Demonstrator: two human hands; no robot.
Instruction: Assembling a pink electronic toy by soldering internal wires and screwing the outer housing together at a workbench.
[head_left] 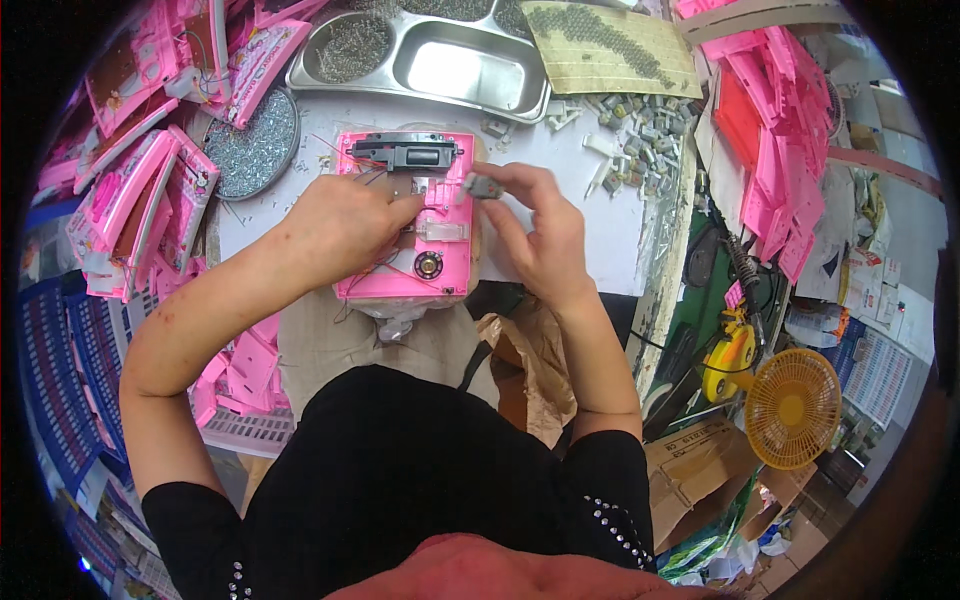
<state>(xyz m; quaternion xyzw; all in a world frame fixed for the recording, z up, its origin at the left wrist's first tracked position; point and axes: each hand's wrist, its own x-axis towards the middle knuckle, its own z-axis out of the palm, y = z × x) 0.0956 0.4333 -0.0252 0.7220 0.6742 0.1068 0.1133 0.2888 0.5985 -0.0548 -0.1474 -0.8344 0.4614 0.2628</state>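
A pink plastic casing lies in front of me, with a black mechanism across its far end and a small round metal-centred part near its close right corner. My left hand is closed over the casing's left side, its thumb and fingertips together near the middle. Whatever they pinch is hidden; thin wires run beneath them. Between the thumb and forefinger of my right hand is a small grey block-shaped part, just above the casing's right edge.
Beyond the casing stands a metal compartment tray holding small metal pieces. A round dish of screws is at left, a pile of small grey and white parts at right. Pink casings are stacked on both sides; a yellow fan stands lower right.
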